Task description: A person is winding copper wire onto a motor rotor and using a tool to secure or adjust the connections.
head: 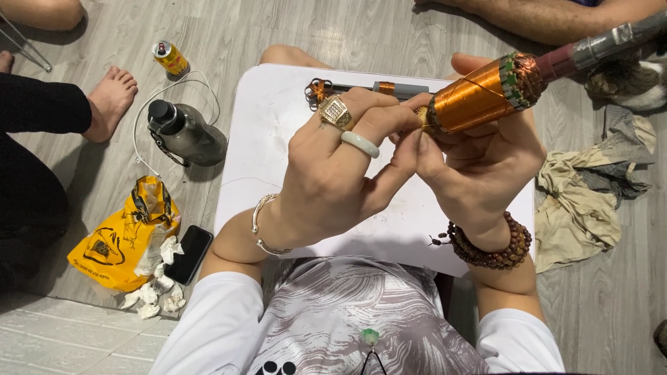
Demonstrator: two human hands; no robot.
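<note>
My right hand [486,163] grips a thick cylinder wound with orange-copper wire [479,97], which sits on a long rod with a dark red and grey-taped shaft [597,48] reaching to the upper right. My left hand [340,167], wearing a gold ring and a pale band, pinches the near end of the wound cylinder with fingertips and thumb. Both hands hover above a small white table [278,139]. A second rod-like tool with an orange wound part [361,88] lies on the table behind my left hand.
On the wooden floor to the left are a dark water bottle [187,132], a yellow can [170,57], a white cable, a yellow bag [125,236], a black phone [189,253] and crumpled tissues. Another person's foot [111,101] is at left. Rags [590,187] lie at right.
</note>
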